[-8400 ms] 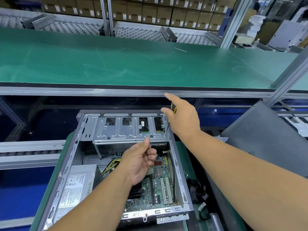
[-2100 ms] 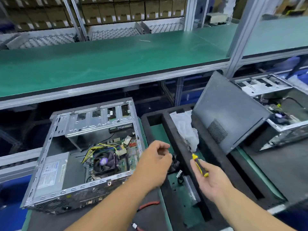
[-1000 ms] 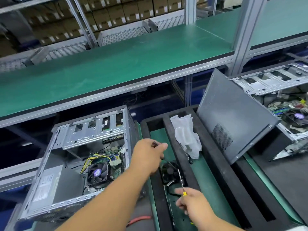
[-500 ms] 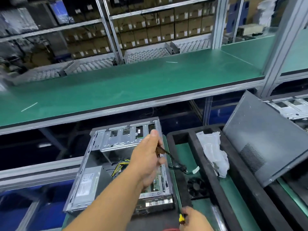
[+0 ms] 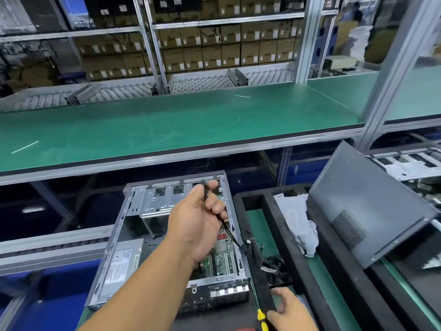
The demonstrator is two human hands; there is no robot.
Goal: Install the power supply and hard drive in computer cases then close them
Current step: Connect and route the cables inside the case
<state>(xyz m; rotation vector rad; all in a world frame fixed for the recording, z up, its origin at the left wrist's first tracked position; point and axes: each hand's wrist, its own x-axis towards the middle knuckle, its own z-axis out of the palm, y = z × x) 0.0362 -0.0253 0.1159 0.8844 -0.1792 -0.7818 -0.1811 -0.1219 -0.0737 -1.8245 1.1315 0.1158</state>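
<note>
An open grey computer case [image 5: 124, 235] lies on its side in front of me, with the power supply [image 5: 121, 263] in its near left corner and the motherboard [image 5: 222, 256] at the right. My left hand [image 5: 198, 223] hovers over the case and grips a black cable [image 5: 232, 237] that trails right into the black foam tray [image 5: 296, 256]. My right hand [image 5: 290, 311] is at the bottom edge, holding a yellow-handled screwdriver [image 5: 261, 317]. A grey side panel [image 5: 367, 206] leans at the right.
A long green shelf [image 5: 167, 125] runs above the case. A white plastic bag [image 5: 298, 223] and a black fan with wires [image 5: 274, 266] lie in the foam tray. A second open case [image 5: 410, 163] sits at the far right. Racks of cartons fill the background.
My left hand has lifted the cable end higher over the case's drive cage. My right hand with the screwdriver has come up a little at the bottom. The view has tilted up.
</note>
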